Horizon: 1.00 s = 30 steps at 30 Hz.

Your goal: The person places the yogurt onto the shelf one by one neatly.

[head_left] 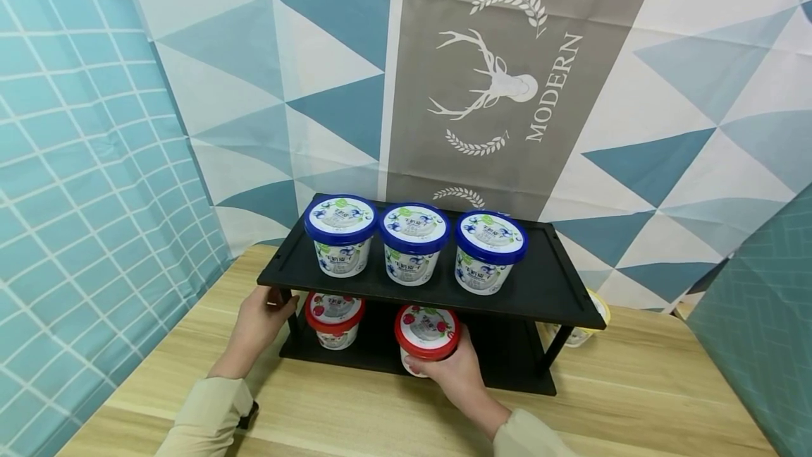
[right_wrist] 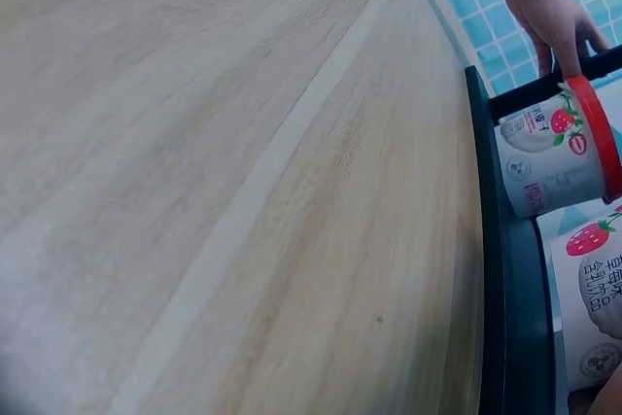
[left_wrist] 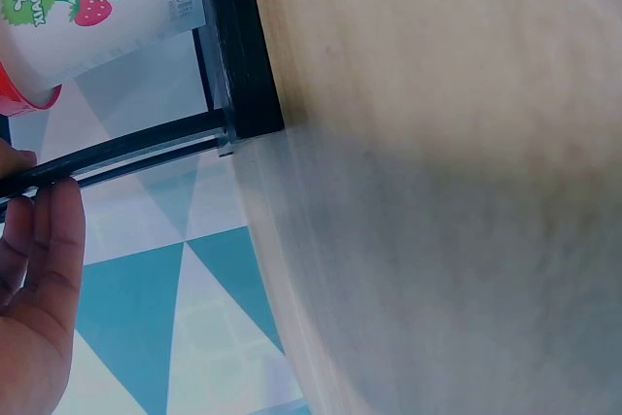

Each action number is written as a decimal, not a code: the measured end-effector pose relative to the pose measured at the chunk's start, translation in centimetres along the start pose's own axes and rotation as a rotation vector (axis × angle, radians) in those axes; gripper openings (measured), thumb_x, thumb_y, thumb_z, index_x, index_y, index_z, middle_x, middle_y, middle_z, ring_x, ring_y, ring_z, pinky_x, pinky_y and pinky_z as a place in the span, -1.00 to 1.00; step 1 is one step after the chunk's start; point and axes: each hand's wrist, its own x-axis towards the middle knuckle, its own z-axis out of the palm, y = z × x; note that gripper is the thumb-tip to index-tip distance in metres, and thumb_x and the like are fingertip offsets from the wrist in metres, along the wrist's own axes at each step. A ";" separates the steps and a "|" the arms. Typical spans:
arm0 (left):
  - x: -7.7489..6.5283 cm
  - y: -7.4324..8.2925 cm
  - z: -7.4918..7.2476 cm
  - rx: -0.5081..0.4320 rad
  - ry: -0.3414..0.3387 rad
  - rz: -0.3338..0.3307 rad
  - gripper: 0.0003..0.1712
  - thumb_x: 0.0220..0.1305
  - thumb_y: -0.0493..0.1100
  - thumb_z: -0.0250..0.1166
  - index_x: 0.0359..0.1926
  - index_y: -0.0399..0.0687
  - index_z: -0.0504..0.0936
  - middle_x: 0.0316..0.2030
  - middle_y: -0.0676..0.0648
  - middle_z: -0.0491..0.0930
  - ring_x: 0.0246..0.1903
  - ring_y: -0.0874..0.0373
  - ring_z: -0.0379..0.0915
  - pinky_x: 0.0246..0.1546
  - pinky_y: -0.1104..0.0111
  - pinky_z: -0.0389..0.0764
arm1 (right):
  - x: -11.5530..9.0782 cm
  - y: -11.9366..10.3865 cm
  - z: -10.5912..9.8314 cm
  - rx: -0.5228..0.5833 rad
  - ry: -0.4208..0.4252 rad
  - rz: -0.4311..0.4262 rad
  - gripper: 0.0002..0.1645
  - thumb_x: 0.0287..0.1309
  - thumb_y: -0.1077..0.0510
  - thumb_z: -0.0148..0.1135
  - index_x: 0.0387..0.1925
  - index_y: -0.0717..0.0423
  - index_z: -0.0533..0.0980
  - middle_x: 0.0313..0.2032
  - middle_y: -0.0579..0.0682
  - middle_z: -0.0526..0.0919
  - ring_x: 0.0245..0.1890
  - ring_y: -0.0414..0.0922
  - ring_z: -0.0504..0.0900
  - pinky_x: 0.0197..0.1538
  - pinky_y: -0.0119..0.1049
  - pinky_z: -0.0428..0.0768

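A black two-tier shelf (head_left: pixel 539 231) stands on the table. At its left end my left hand (head_left: pixel 256 316) pinches the upright post (left_wrist: pixel 126 148), thumb on one side and fingers on the other. My right hand (head_left: pixel 453 369) grips a red-lidded tub (head_left: pixel 428 330) printed with strawberries, at the middle of the lower tier. Another red-lidded strawberry tub (head_left: pixel 336 319) sits to its left, close to the post. On the upper tier stand three blue-lidded tubs in a row: a left one (head_left: pixel 342 231), a middle one (head_left: pixel 414 242) and a right one (head_left: pixel 487 252).
Behind the shelf's right end, a yellow-lidded tub (head_left: pixel 580 333) is partly hidden. The wooden table (head_left: pixel 342 407) runs in front of the shelf. Close behind hangs a patterned cloth (head_left: pixel 336 55), with a blue tiled-pattern cloth (head_left: pixel 82 161) along the left.
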 end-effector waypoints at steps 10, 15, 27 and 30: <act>0.0 0.0 0.0 -0.003 0.005 0.008 -0.69 0.01 -0.35 0.26 -0.22 -0.05 0.39 -0.55 -0.02 0.37 -0.50 0.20 0.35 -0.48 0.40 0.47 | 0.3 -0.2 0.7 0.005 0.009 0.026 0.14 -0.54 -0.16 0.52 0.13 0.10 0.15 0.01 0.04 0.43 0.00 -0.05 0.42 0.05 -0.13 0.45; -0.1 0.1 0.0 0.001 0.001 0.003 -0.72 0.03 -0.33 0.25 -0.24 -0.04 0.38 -0.55 -0.01 0.36 -0.50 0.21 0.34 -0.46 0.39 0.47 | 0.4 -0.2 1.2 0.005 0.018 0.020 0.13 -0.54 -0.15 0.52 0.12 0.10 0.15 0.01 0.04 0.42 -0.01 -0.06 0.42 0.03 -0.14 0.47; -0.1 0.1 -0.1 0.013 0.003 0.002 -0.71 0.02 -0.32 0.26 -0.23 -0.03 0.38 -0.55 0.00 0.36 -0.50 0.24 0.33 -0.47 0.41 0.47 | 0.7 -0.3 2.7 0.065 0.032 0.010 0.15 -0.56 -0.18 0.52 0.14 0.01 0.13 0.02 -0.03 0.41 0.02 -0.09 0.41 0.05 -0.16 0.46; 0.0 0.1 -0.1 0.014 0.006 0.004 -0.70 0.02 -0.32 0.26 -0.23 -0.03 0.38 -0.55 0.00 0.36 -0.50 0.23 0.33 -0.47 0.41 0.47 | 0.8 -0.4 2.9 0.070 0.027 0.006 0.14 -0.55 -0.18 0.51 0.14 0.00 0.12 0.03 -0.03 0.40 0.02 -0.09 0.40 0.05 -0.17 0.46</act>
